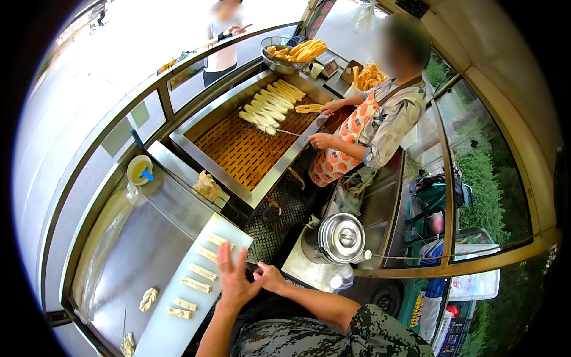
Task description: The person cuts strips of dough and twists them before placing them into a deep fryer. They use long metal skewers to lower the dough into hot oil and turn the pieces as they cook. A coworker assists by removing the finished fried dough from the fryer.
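Note:
My left hand [234, 277] is raised with its fingers spread over the right edge of a white cutting board [167, 292]. Nothing shows in it. Close against its thumb is my right hand [269, 277], fingers bent; whether it holds anything is unclear, though a dark shape lies just behind it. Along the board lie several short strips of raw dough, one of them stacked double [196, 284] near my left wrist. A twisted piece of dough [149, 299] rests on the steel worktop [129, 250] left of the board, with another dough lump [127, 344] lower down.
Ahead is a wide frying vat [243, 156] with pale dough sticks [267, 107] in oil. A co-worker in an apron [345, 138] stands at its right with a thin rod. A lidded steel pot [341, 238] is on my right; a bowl of yellow liquid [139, 169] sits far left.

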Demonstrator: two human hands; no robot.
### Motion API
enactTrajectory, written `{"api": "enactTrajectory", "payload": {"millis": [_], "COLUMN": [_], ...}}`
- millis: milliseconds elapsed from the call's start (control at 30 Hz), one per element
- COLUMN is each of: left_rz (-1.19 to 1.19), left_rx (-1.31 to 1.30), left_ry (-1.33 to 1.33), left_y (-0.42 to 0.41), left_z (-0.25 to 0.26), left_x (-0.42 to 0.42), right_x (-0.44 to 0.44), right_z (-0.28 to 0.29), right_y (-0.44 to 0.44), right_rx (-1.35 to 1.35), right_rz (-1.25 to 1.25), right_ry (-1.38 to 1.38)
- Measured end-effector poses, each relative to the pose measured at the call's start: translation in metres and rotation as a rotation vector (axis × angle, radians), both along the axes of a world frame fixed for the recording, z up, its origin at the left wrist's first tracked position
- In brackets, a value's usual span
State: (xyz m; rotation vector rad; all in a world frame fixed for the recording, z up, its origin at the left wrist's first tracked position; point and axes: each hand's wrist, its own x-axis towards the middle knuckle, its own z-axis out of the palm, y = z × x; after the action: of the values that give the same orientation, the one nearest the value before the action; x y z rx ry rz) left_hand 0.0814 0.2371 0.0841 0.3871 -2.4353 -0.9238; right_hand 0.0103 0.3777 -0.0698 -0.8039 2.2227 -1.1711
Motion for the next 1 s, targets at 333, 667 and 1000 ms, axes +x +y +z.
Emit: {"api": "enactTrajectory", "payload": {"millis": [333, 667, 1000], "left_rz": [-0.519, 0.322, 0.717], "left_rx": [0.025, 0.202, 0.186], "left_ry": [0.608, -0.247, -0.504], "left_y": [0.065, -0.04, -0.118], "left_z": [0.094, -0.062, -0.134], "left_x": [-0.068, 0.157, 0.294], "right_x": [-0.007, 0.053, 0.124], "right_z": [-0.002, 0.006, 0.007], "right_y": [0.037, 0.012, -0.046], "right_rx": [-0.017, 0.08, 0.092], "right_rz": [-0.132, -0.129, 0.151], "right_ry": [-0.028, 0.002, -0.002]}}
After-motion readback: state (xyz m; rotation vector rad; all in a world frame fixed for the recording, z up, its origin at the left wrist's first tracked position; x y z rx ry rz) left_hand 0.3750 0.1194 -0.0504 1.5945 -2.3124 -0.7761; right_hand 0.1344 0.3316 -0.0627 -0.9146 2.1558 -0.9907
